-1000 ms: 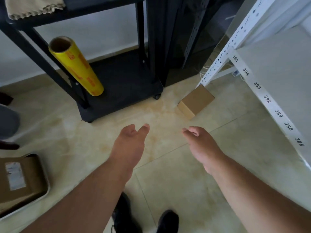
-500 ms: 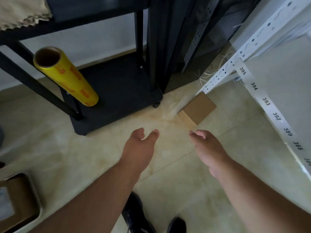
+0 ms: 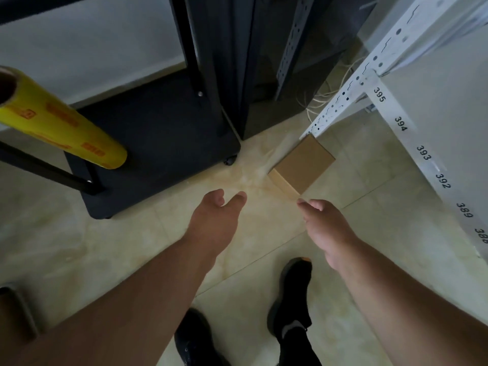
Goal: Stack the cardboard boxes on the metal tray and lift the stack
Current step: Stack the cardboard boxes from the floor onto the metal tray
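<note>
- Cardboard box (image 3: 303,163) lies flat on the tiled floor (image 3: 132,247), just beside the foot of the white shelf upright (image 3: 351,83), right of centre and beyond both hands.
- Right hand (image 3: 326,225) reaches toward the box with loosely bent fingers, its grip holding nothing; the fingertips are near the box's near corner (whether they touch it I cannot tell).
- Left hand (image 3: 214,220) hangs over the floor left of the box, grip relaxed and empty, well apart from it.
- Metal tray (image 3: 18,310) shows only as a blurred edge at the near left.
- Black cart (image 3: 158,143) stands far left, with a yellow film roll (image 3: 60,125) leaning over it.
- Black shoes (image 3: 293,294) stand on the floor nearest.
</note>
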{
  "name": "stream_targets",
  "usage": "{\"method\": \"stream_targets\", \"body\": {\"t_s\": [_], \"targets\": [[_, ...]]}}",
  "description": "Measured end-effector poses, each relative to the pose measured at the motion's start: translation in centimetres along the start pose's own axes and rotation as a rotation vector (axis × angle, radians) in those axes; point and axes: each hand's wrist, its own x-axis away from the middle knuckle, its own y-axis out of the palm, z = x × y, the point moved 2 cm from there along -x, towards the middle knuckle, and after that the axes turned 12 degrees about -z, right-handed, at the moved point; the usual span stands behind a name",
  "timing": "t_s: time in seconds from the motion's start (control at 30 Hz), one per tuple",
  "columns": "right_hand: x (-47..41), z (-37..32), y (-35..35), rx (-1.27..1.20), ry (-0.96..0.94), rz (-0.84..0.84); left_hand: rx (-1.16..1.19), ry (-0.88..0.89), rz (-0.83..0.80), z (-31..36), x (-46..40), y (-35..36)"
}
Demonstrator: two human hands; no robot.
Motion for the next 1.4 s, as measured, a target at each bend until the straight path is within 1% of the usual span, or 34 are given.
{"method": "stream_targets", "body": {"t_s": [0.17, 0.3, 0.5, 0.8, 0.97, 1.07, 1.23, 1.4], "targets": [[-4.7, 0.9, -2.8, -0.016, 0.023, -0.006, -0.058, 0.005, -0.011, 1.6, -4.1, 3.5], [-8.7, 1.8, -4.4, -0.005, 0.047, -0.023, -0.050, 0.005, 0.014, 2.6, -8.2, 5.8], [-15.5, 3.7, -5.9, 0.013, 0.076, -0.044, -0.112, 0.020, 0.023, 2.7, -15.3, 9.2], [-23.9, 7.3, -6.3, -0.021, 0.155, -0.039, -0.242, 0.076, -0.008, 2.4, -26.5, 13.3], [-28.1, 9.2, -5.3, -0.159, 0.173, -0.061, -0.349, 0.123, -0.048, 2.4, -31.4, 15.7], [-29.8, 10.3, -4.7, -0.251, 0.167, -0.070, -0.454, 0.123, -0.103, 2.3, -33.2, 16.7], [-29.9, 10.8, -3.9, -0.200, 0.127, -0.066, -0.511, 0.082, -0.128, 1.4, -33.0, 16.9], [-27.1, 9.7, -3.6, -0.130, 0.097, -0.029, -0.434, 0.090, -0.096, -0.1, -29.9, 14.5]]}}
